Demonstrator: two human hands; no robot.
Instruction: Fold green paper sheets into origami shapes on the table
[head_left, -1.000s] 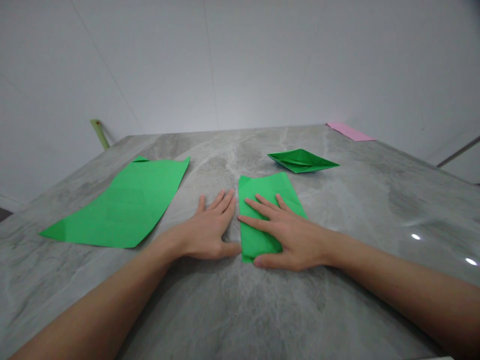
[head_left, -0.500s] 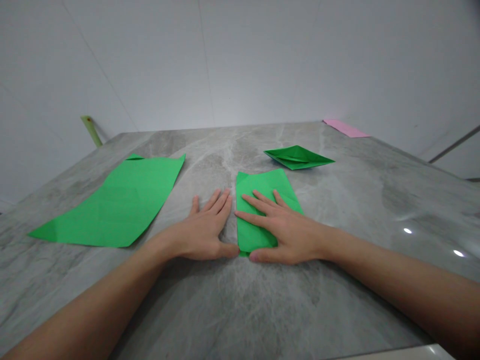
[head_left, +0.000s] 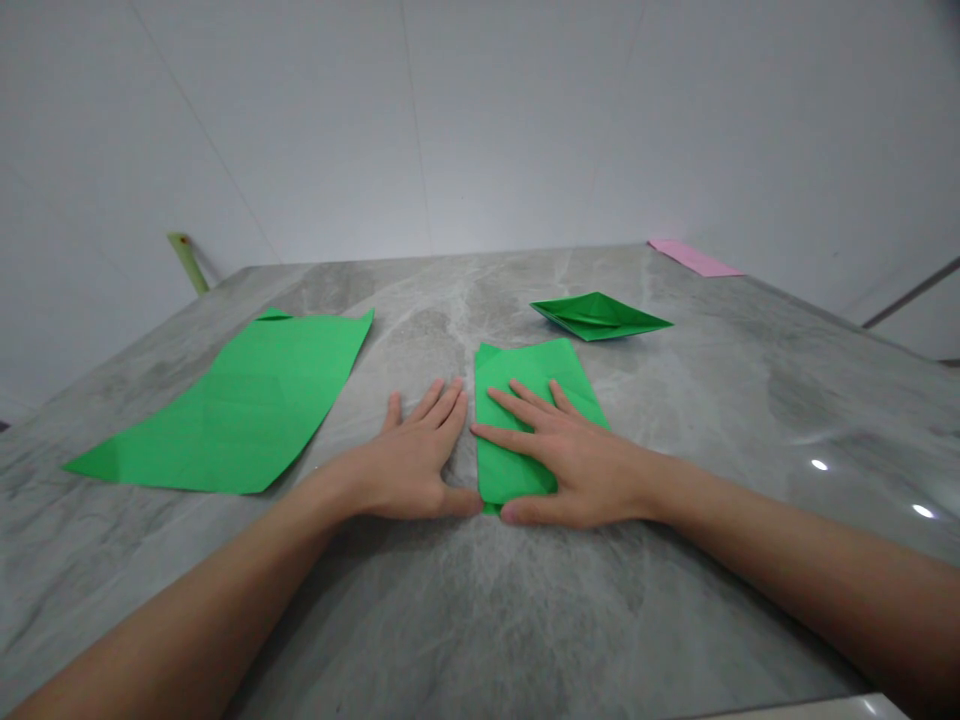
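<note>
A folded sheet of green paper (head_left: 517, 365) lies on the grey marbled table in front of me. My right hand (head_left: 559, 450) is spread flat on top of it, fingers apart, and hides its lower right part. Flat beside the paper's left edge rests my left hand (head_left: 420, 450), its fingers stretched out on the tabletop. The left thumb tip touches the paper's near left corner. Just beyond the folded sheet stands a green paper boat (head_left: 600, 317), which neither hand touches.
To the left lies a larger green sheet (head_left: 240, 400) with curled corners. A pink piece of paper (head_left: 696, 258) sits at the table's far right edge. Past the far left edge, a light green strip (head_left: 187, 262) leans near the wall. A pale edge (head_left: 817, 708) shows at the bottom right.
Both hands keep their places on and beside the folded paper. The whole view has shifted very slightly; nothing else has visibly moved.
</note>
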